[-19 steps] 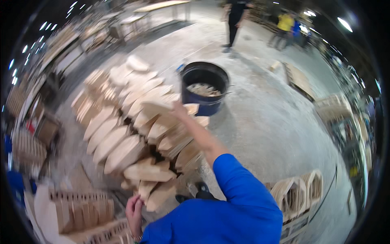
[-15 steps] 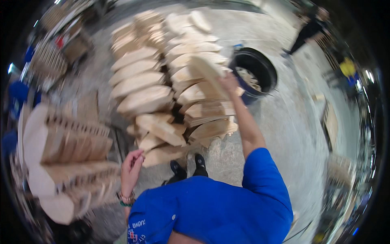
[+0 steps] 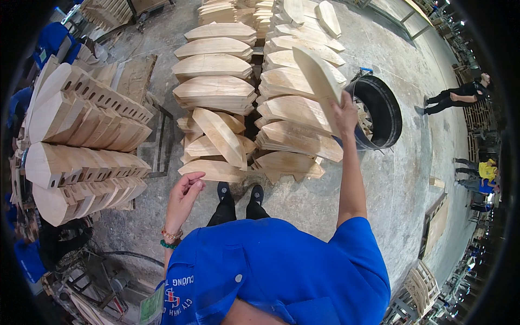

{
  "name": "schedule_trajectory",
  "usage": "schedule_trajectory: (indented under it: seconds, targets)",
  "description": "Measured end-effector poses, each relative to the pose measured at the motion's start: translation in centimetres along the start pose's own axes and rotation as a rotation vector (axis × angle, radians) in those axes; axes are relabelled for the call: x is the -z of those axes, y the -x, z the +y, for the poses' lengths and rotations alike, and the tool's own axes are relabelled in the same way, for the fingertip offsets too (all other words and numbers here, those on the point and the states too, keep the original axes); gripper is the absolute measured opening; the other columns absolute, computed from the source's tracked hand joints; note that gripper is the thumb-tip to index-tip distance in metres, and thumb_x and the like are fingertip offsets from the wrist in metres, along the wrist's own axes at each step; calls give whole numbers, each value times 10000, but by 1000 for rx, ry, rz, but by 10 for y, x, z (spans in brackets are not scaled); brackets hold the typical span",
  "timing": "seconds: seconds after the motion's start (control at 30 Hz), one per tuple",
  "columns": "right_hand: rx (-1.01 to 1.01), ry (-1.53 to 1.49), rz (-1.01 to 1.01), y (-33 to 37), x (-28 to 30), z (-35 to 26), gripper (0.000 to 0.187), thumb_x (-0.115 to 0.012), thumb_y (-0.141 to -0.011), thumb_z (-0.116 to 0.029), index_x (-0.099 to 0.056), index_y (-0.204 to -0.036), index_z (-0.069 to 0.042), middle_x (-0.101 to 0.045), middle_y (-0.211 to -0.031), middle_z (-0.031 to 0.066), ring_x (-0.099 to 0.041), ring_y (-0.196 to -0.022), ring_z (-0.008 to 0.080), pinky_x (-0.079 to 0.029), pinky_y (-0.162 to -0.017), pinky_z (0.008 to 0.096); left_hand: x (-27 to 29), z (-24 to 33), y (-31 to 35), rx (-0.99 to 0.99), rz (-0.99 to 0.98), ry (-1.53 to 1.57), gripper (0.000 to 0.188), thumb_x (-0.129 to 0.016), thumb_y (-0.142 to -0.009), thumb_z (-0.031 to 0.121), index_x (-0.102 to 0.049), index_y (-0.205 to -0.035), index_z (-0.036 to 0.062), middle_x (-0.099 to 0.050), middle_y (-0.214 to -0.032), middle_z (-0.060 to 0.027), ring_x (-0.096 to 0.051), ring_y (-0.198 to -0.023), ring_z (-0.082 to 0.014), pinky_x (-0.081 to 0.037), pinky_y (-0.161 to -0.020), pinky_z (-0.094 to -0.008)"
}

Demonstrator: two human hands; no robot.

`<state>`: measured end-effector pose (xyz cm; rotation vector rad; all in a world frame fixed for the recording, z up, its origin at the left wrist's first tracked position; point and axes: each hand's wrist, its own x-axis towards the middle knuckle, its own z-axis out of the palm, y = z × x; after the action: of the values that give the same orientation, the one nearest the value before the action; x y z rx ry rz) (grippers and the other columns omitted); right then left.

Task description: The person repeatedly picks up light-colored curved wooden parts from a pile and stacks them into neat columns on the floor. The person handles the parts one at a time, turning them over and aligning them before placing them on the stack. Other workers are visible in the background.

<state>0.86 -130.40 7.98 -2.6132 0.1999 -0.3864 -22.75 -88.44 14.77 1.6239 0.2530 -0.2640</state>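
Observation:
My right hand [image 3: 345, 112] grips the lower end of a pale wooden board [image 3: 315, 78] with a curved edge. The board is tilted up above the right row of stacked wooden boards [image 3: 295, 111], whose ends taper to angled points. My left hand [image 3: 183, 199] holds nothing, its fingers loosely apart, near the front end of the left row of stacked boards [image 3: 214, 92]. Close to that hand, one loose board [image 3: 219, 135] lies aslant across others, and a flat board [image 3: 214, 170] lies at the front of the row.
A black bucket [image 3: 391, 116] with wood offcuts stands on the floor right of the rows. Slotted wooden pieces [image 3: 92, 116] are stacked on a stand at my left. A person in black [image 3: 460, 96] and one in yellow [image 3: 486, 170] are farther right.
My right hand still holds the board. The view has shifted, so the rows and bucket appear farther right and the picture is sharper. The left hand's fingers look more stretched out.

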Motion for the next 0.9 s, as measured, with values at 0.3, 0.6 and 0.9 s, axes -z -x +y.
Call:
schedule_trajectory:
  seconds: [0.3,0.6,0.9]
  targets:
    - [462,2,-125,21,14,-30,434,-730,-704,-295,-631,-1088,-119,-660,-997,110,-603,-936,303,-426,-871,393,-51,49,-68,-579,86,-1091,558,-665,-806,318,-487,-1283,89,-548,-1212,-126,-505,-1149,-282,-392,-961,-387]
    - [944,-157,-485,48,41,-133,405,-696,-718,-212,-592,-1105,-157,-585,-1011,38,-521,-1028,219,-352,-950,381,-66,69,-148,-199,-529,-719,709,-634,-713,282,-405,-1375,166,-638,-1113,-120,-628,-966,-279,-491,-813,-342]
    - [364,-129,-480,-9,0,-24,634,-728,-701,-340,-527,-1229,-53,-547,-1196,183,-461,-1187,313,-370,-996,405,-66,6,-148,-149,-220,-219,402,-612,-812,135,-537,-1176,-18,-652,-1026,-98,-616,-876,-130,-497,-765,-277]
